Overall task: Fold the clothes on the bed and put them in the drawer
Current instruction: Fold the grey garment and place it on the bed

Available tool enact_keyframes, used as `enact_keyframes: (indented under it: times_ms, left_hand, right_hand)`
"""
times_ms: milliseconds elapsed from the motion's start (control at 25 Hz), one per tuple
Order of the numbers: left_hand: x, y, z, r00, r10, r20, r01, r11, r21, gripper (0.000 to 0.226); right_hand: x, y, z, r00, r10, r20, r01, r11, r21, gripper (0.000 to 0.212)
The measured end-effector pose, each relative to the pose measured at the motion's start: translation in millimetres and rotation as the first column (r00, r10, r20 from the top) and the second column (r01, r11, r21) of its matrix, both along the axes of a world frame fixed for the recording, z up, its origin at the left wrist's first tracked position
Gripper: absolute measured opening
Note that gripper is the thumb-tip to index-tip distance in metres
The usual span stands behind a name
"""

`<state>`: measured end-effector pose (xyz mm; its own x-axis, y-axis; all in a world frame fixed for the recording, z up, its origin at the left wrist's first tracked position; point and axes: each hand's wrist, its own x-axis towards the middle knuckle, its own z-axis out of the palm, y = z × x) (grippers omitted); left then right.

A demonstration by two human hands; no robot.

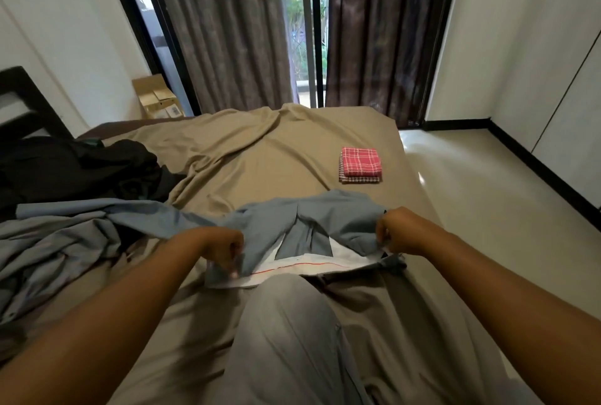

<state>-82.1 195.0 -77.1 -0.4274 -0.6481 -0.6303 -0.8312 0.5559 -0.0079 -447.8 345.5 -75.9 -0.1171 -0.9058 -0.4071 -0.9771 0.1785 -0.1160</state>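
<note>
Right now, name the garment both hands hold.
The grey-blue trousers, waistband gripped by left hand and right hand; black heap and red checked cloth lie untouched.

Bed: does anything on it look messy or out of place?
Yes. A black clothes heap lies crumpled at the left edge, and the tan sheet is rucked near the window. The red checked stack sits neatly folded.

Cardboard boxes (159, 97): far beyond left grip (224, 248), against wall (81, 30). Grey curtains (227, 30): far ahead of right grip (396, 229), parted on window (299, 14). Glossy floor (471, 183): to its right.
</note>
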Motion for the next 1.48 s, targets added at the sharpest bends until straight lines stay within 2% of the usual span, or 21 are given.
enact_keyframes:
  times_ms: [120,280,400,440,480,560,600,640,720,760,800,840,960,1040,1120,1160,1240,1280,1320,1360,1480]
  left_hand:
    - [-13.7,11.4,-22.6,0.976,0.008,-0.218,-0.04,0.989,-0.141,0.053]
    - [-16.4,19.0,-56.1,0.962,-0.048,-0.269,-0.022,0.967,-0.253,0.069]
    - [-19.1,15.6,-58.5,0.893,0.066,-0.445,-0.185,0.956,-0.229,0.029]
    - [-20.2,13.6,-53.4,0.813,0.141,-0.565,-0.292,0.938,-0.188,0.019]
    - [-22.2,11.6,-45.7,0.668,0.236,-0.705,-0.418,0.903,-0.094,0.013]
    - [-22.7,4.7,-26.0,0.299,0.422,-0.856,-0.563,0.802,0.2,0.013]
    - [-22.1,1.5,-17.0,0.233,0.48,-0.846,-0.546,0.784,0.295,0.016]
    - [-19.8,0.8,-11.3,0.302,0.498,-0.813,-0.492,0.812,0.315,0.029]
    - [-14.9,5.2,-13.5,0.715,0.291,-0.636,-0.314,0.946,0.08,0.069]
    - [-14.0,6.5,-21.8,0.842,0.137,-0.522,-0.204,0.976,-0.073,0.081]
    - [-14.1,6.6,-30.6,0.884,0.034,-0.466,-0.132,0.975,-0.178,0.081]
    - [-15.8,7.9,-35.1,0.867,0.021,-0.497,-0.145,0.967,-0.212,0.075]
    - [-24.3,11.7,-33.2,0.743,0.09,-0.663,-0.261,0.952,-0.163,0.047]
    - [-28.2,13.9,-23.4,0.557,0.237,-0.796,-0.406,0.914,-0.012,0.036]
    - [-29.7,19.2,-12.2,0.34,0.359,-0.869,-0.455,0.872,0.182,0.041]
    - [-30.1,23.1,-8.7,0.395,0.346,-0.851,-0.433,0.887,0.159,0.044]
    - [-30.3,26.2,-22.4,0.739,0.149,-0.658,-0.269,0.959,-0.085,0.048]
    - [-29.0,30.0,-34.3,0.879,-0.043,-0.474,-0.084,0.966,-0.244,0.045]
    - [-25.6,31.8,-47.0,0.925,-0.211,-0.315,0.097,0.935,-0.34,0.041]
    - [-20.5,33.6,-60.5,0.914,-0.345,-0.212,0.245,0.889,-0.387,0.041]
    - [-1.2,38.1,-93.4,0.776,-0.628,-0.058,0.512,0.68,-0.525,0.048]
  right_hand:
    - [6.2,7.4,-19.8,0.999,0.036,-0.002,-0.036,0.964,-0.265,0.027]
    - [10.1,6.2,-32.4,0.998,0.056,0.015,-0.048,0.948,-0.314,0.031]
    - [9.5,3.4,-31.8,0.999,0.047,-0.011,-0.048,0.947,-0.316,0.023]
    - [9.6,0.8,-30.1,0.999,-0.003,0.042,0.017,0.937,-0.348,0.017]
    - [9.1,-3.4,-26.7,0.986,-0.058,0.155,0.115,0.912,-0.394,0.019]
    - [8.6,-13.0,-17.1,0.893,-0.172,0.415,0.359,0.829,-0.429,0.051]
    - [6.8,-16.4,-13.8,0.866,-0.21,0.454,0.405,0.827,-0.389,0.065]
    - [4.5,-17.5,-11.7,0.88,-0.23,0.416,0.384,0.86,-0.337,0.069]
    - [7.6,-14.7,-18.2,0.95,-0.206,0.234,0.256,0.944,-0.209,0.059]
    - [11.1,-14.2,-24.3,0.972,-0.175,0.158,0.203,0.962,-0.18,0.05]
    - [13.2,-15.7,-30.9,0.98,-0.155,0.126,0.175,0.972,-0.159,0.039]
    - [15.5,-18.0,-36.6,0.979,-0.152,0.135,0.172,0.973,-0.157,0.031]
    - [22.8,-16.5,-45.4,0.954,-0.103,0.28,0.189,0.936,-0.298,0.037]
    - [24.6,-15.9,-42.6,0.917,-0.045,0.397,0.224,0.88,-0.418,0.034]
    - [24.7,-15.6,-37.4,0.906,0.014,0.422,0.231,0.82,-0.523,0.033]
    - [25.0,-14.2,-35.1,0.918,0.045,0.395,0.194,0.816,-0.545,0.033]
    - [25.6,-11.1,-35.3,0.946,0.123,0.3,0.041,0.872,-0.487,0.031]
    - [27.3,-7.3,-39.2,0.954,0.159,0.254,-0.04,0.908,-0.417,0.032]
    - [29.4,-2.9,-44.2,0.957,0.193,0.216,-0.108,0.929,-0.353,0.033]
    - [31.5,2.1,-49.7,0.956,0.228,0.184,-0.164,0.937,-0.309,0.035]
    - [37.2,15.4,-67.2,0.938,0.345,0.027,-0.327,0.91,-0.255,0.045]
